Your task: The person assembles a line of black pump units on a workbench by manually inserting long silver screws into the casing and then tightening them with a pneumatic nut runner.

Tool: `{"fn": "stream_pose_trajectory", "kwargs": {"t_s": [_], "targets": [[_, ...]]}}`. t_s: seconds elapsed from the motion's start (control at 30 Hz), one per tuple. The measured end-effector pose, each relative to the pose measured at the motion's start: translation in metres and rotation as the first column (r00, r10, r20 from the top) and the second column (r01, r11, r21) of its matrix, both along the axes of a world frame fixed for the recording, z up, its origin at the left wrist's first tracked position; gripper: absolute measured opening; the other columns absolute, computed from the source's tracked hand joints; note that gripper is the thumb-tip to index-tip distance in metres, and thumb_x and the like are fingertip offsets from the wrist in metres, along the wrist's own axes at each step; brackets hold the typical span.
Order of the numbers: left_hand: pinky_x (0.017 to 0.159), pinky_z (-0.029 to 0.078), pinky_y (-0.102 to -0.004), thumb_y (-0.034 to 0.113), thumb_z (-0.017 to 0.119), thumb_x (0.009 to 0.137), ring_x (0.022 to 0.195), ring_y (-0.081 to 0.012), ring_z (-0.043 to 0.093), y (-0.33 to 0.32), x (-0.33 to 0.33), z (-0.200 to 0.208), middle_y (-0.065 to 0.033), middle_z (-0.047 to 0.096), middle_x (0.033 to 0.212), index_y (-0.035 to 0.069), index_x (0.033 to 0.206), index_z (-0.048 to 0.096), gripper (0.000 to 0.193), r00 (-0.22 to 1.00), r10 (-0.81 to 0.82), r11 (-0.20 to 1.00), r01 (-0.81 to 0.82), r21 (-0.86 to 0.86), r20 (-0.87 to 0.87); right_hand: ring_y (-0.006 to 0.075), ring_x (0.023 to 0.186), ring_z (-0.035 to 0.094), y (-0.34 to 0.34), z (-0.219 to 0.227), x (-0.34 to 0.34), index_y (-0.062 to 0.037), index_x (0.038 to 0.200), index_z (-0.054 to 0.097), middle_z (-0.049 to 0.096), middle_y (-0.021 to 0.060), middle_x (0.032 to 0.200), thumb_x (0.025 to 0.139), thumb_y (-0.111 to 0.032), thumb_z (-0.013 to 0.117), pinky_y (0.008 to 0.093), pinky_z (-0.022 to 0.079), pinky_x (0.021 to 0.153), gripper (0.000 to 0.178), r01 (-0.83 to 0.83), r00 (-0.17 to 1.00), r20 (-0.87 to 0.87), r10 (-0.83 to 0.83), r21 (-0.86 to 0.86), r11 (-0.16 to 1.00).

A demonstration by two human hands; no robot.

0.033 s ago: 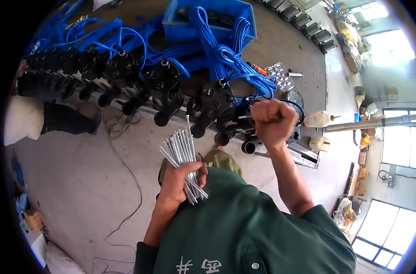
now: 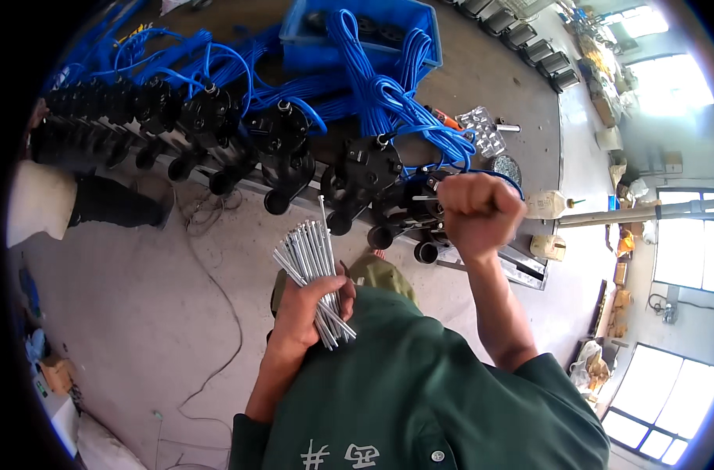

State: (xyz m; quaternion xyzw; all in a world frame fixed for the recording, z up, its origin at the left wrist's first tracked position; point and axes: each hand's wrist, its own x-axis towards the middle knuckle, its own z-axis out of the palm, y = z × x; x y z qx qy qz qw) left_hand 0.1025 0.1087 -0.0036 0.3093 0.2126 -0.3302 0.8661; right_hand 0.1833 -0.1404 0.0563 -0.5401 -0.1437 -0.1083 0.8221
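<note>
My left hand (image 2: 306,309) is wrapped round a bundle of long silver bolts (image 2: 306,254), held in front of my green shirt. One bolt sticks up higher than the others. My right hand (image 2: 482,210) is a closed fist over the right end of a row of black pump-like housings. Anything inside that fist is hidden. Just left of the fist, a dark assembly (image 2: 423,196) with a pale rod-like piece on it is partly covered. Beside it stands a black housing (image 2: 368,168) with a round port hanging below.
Coiled blue cables (image 2: 396,98) lie behind the housings, near a blue crate (image 2: 357,55). A screw-filled round dish (image 2: 506,166) and a plastic jug (image 2: 545,205) sit to the right. Another person's leg (image 2: 118,200) shows at left. A thin cord (image 2: 235,313) crosses the floor.
My right fist has moved slightly to the right and a little lower. My left hand and the bolts have stayed nearly still.
</note>
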Motion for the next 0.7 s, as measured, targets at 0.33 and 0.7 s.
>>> {"fn": "stream_pose_trajectory", "kwargs": {"t_s": [0.33, 0.7], "targets": [[0.051, 0.047, -0.0368, 0.005, 0.067, 0.084, 0.058, -0.0249, 0.06, 0.004, -0.004, -0.001, -0.0165, 0.064, 0.081, 0.0, 0.105, 0.059, 0.023, 0.999, -0.009, 1.0, 0.009, 0.003, -0.053, 0.0148, 0.052, 0.022, -0.008, -0.019, 0.01, -0.0116, 0.059, 0.025, 0.024, 0.0007, 0.055, 0.093, -0.021, 0.035, 0.034, 0.02, 0.052, 0.037, 0.07, 0.963, -0.265, -0.057, 0.041, 0.997], [0.05, 0.051, -0.0368, 0.006, 0.067, 0.084, 0.057, -0.0252, 0.063, 0.001, 0.004, 0.009, -0.0169, 0.065, 0.078, -0.002, 0.101, 0.059, 0.02, 0.999, 0.016, 1.0, -0.017, -0.019, -0.045, 0.0174, 0.066, 0.042, -0.026, -0.054, 0.005, -0.002, 0.082, 0.046, 0.045, 0.0059, 0.071, 0.092, -0.012, 0.041, 0.0316, 0.036, 0.062, 0.015, -0.052, 0.974, -0.225, -0.016, -0.289, 0.956]]}}
